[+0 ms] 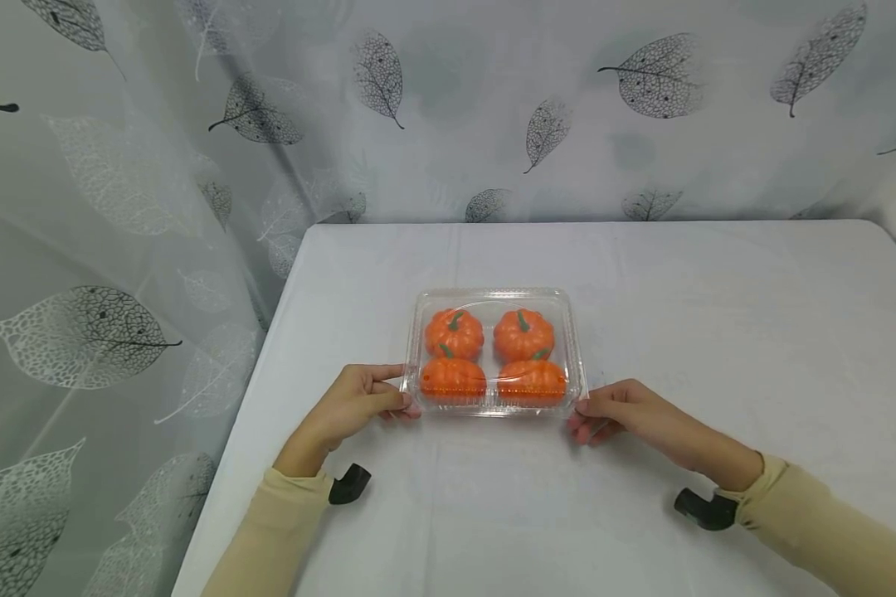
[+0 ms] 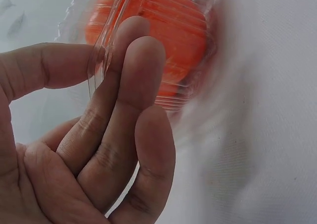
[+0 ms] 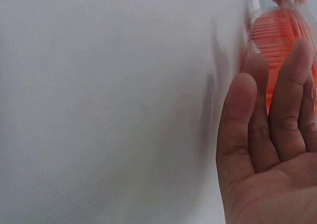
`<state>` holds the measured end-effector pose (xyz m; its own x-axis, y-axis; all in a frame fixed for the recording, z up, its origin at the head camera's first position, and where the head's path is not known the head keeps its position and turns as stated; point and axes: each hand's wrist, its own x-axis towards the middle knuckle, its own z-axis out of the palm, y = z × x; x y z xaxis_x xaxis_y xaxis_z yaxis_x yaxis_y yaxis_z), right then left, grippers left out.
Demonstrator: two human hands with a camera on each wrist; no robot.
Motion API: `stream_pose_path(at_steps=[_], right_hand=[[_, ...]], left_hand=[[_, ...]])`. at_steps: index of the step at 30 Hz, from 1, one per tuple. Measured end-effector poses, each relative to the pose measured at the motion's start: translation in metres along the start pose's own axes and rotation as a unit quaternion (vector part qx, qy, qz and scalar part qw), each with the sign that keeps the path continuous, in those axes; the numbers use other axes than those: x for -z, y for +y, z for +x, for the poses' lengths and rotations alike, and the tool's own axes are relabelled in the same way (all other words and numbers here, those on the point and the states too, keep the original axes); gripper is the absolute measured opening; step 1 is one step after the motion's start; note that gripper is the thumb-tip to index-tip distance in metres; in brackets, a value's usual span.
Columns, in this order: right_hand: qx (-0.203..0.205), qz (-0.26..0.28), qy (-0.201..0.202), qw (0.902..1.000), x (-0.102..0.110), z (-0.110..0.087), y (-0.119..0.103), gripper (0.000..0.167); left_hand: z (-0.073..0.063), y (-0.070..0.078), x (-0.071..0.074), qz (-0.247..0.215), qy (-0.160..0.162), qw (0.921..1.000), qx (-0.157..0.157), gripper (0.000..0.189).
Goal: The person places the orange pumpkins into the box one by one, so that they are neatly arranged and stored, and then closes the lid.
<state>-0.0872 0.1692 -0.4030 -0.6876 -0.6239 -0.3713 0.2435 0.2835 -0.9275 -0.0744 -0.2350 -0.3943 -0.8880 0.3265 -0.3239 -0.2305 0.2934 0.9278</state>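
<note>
A clear plastic clamshell box [image 1: 490, 398] holds several small orange pumpkins [image 1: 524, 335] with green stems, set in two rows. At the box's near left corner, my left hand [image 1: 358, 398] pinches the rim; in the left wrist view the thumb and fingers meet the thin plastic edge [image 2: 99, 68], with the other fingers spread below. My right hand [image 1: 620, 412] grips the near right corner, its thumb at the rim and the fingers below. From the right wrist, several fingers [image 3: 237, 102] show beside the box, while the thumb's contact is out of sight.
The box is over a table with a white cloth [image 1: 717, 332]. A curtain with a leaf print [image 1: 448, 108] hangs behind the table and along its left side. A dark curved piece [image 1: 349, 484] sits at the left cuff, another [image 1: 705, 509] at the right.
</note>
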Motion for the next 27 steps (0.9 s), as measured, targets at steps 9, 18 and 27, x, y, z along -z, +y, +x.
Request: stream_pose_path(at_steps=[9, 18, 27], right_hand=[[0.018, -0.030, 0.056, 0.9978, -0.006, -0.002, 0.002, 0.029], [0.032, -0.023, 0.123, 0.9917, -0.017, -0.001, 0.003, 0.026], [0.015, -0.018, 0.149, 0.9886, -0.022, 0.000, 0.006, 0.026]], left_hand=[[-0.001, 0.003, -0.002, 0.005, 0.017, 0.9998, 0.000, 0.055], [-0.001, 0.006, -0.006, -0.003, 0.036, 0.9993, 0.008, 0.057], [0.000, 0.007, -0.008, 0.005, 0.045, 0.9989, 0.015, 0.056]])
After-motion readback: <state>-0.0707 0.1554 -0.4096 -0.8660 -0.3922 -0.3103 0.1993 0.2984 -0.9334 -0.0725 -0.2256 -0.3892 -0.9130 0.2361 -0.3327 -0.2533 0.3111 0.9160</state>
